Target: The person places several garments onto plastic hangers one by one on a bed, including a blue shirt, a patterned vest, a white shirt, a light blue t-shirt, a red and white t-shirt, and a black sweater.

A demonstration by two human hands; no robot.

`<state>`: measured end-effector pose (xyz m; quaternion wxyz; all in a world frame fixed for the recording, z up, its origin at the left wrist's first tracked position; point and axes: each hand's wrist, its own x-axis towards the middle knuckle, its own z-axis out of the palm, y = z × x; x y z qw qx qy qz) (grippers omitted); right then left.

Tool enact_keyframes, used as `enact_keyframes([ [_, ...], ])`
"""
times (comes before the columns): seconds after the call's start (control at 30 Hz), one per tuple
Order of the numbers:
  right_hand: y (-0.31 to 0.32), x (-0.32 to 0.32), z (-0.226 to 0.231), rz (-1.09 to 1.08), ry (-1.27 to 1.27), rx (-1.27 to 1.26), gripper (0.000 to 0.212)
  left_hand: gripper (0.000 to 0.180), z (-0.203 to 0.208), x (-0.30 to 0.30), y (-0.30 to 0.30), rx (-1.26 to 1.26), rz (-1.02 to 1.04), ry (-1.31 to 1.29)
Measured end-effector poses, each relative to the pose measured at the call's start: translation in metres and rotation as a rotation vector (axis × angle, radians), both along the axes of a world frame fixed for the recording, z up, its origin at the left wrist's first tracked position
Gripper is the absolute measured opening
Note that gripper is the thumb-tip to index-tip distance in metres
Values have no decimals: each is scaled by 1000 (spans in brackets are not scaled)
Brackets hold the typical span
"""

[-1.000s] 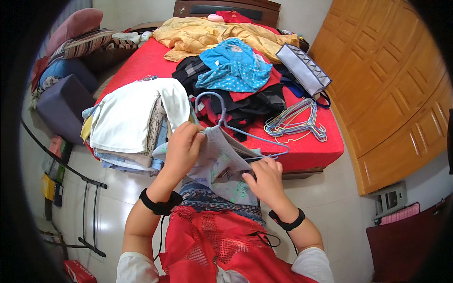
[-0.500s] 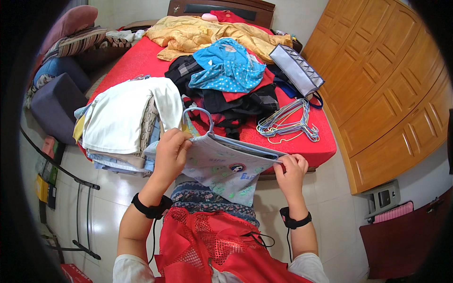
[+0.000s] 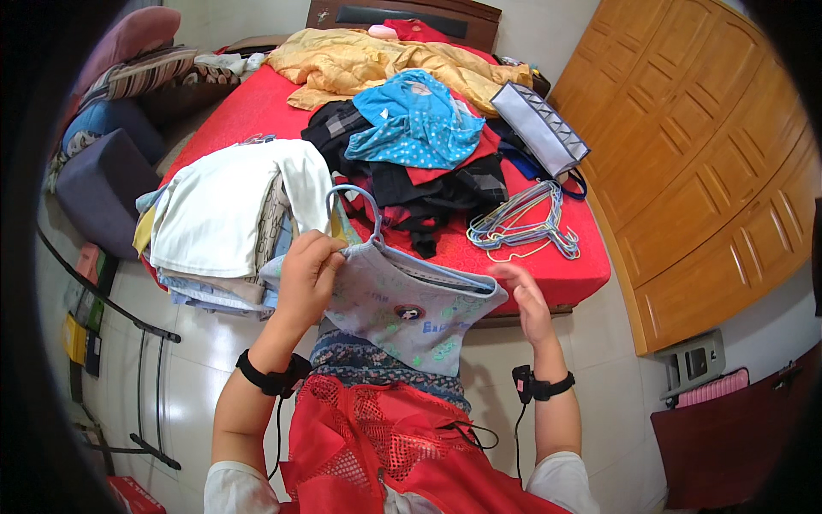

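Observation:
A light grey-blue printed garment point(image 3: 402, 317) hangs in front of me, with a round dark badge and green and blue prints. The blue hook of a hanger point(image 3: 364, 199) rises from its top edge; the rest of the hanger is mostly hidden by the cloth. My left hand point(image 3: 312, 270) pinches the garment's upper edge, left of the hook. Just beyond its right corner is my right hand point(image 3: 529, 304), fingers apart, holding nothing.
On the red-sheeted bed point(image 3: 591, 270) lie folded clothes topped by a white long-sleeved shirt point(image 3: 210, 210), a heap with a blue dotted garment point(image 3: 419, 128), loose hangers point(image 3: 531, 224) and a grey-white storage box point(image 3: 539, 128). Wooden wardrobe doors point(image 3: 702, 154) stand right; a black metal frame point(image 3: 141, 377) stands left.
My right hand has let go of the garment's right corner and opened beside it. That corner has sagged and shifted left. My left hand keeps its hold.

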<state>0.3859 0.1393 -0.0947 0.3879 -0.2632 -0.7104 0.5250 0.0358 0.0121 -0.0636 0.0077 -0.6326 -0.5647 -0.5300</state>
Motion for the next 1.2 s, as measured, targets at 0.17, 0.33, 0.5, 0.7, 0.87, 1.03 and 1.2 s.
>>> enact_keyframes([
  [0.17, 12, 0, -36, 217, 146, -531, 61, 9, 6, -3, -3, -26, 1, -27],
  [0.33, 9, 4, -22, 300, 134, -444, 51, 8, 6, -8, -5, -30, 10, -59],
  [0.5, 0, 10, -3, -73, -47, -101, 30, 8, 5, -6, -3, -17, 18, -8],
  [0.7, -21, -16, 17, -353, -496, 807, 15, 9, 6, 9, -2, -12, 28, 19],
  [0.87, -31, -37, 9, -474, -439, 757, 10, 9, 6, 15, 1, 1, 39, 17],
  [1.03, -38, -54, 5, -460, -370, 618, 12, 10, 12, 21, 1, 1, 19, 68],
  [1.2, -39, -55, 3, -417, -347, 451, 11, 11, 11, 24, -1, -52, -17, 29],
])
